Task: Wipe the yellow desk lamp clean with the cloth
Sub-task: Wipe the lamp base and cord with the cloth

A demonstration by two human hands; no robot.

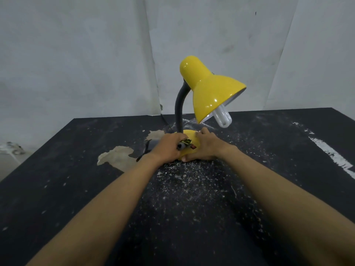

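A yellow desk lamp (209,93) stands upright in the middle of the table, with a grey bent neck (179,108), a white spiral bulb (222,116) and a round yellow base (192,138). My left hand (169,147) rests on the left of the base, shut on a bunched grey cloth (183,144) pressed against it. My right hand (204,145) lies on the right side of the base, fingers spread around its rim. A red switch (193,146) shows between the hands.
The black table (76,189) is worn, with bare tan patches (117,155) at the left and white dust and flakes (192,177) in front of the lamp. A black cord (166,122) runs back to the white wall. A white streak (334,156) marks the right.
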